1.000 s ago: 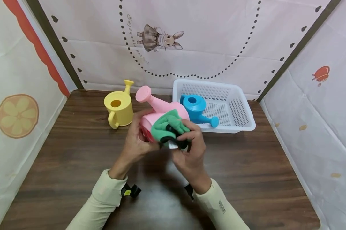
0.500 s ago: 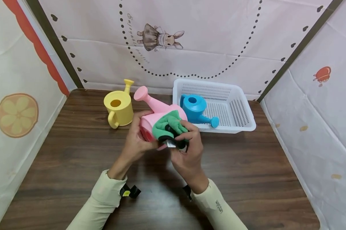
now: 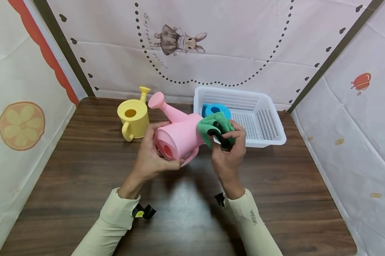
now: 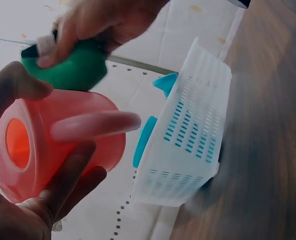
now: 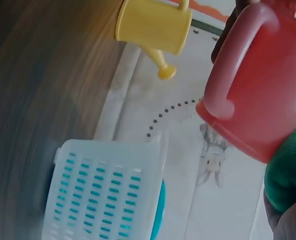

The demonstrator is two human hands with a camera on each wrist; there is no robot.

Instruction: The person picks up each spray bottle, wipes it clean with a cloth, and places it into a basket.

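Held up above the table, a pink watering can [image 3: 183,133] is tilted on its side, its spout pointing up to the left. My left hand [image 3: 151,153] grips it around the top end, the thumb beside the round opening. In my right hand [image 3: 229,156] is a bunched green cloth [image 3: 211,124] with a black edge and a small white tag. The cloth lies against the can's base in the right wrist view, where the green fabric [image 5: 288,172] meets the pink bottom rim. The left wrist view shows the can's handle [image 4: 95,125] between the two hands.
A yellow watering can [image 3: 134,119] stands at the back left of the wooden table [image 3: 83,170]. At the back right is a white perforated basket [image 3: 269,121] with a blue watering can [image 3: 216,109] inside, partly hidden by the cloth. Printed fabric walls enclose the back and sides.
My right hand has moved right with the cloth, from the can's side to its base. More of the pink can's body shows now. My left hand keeps its grip.
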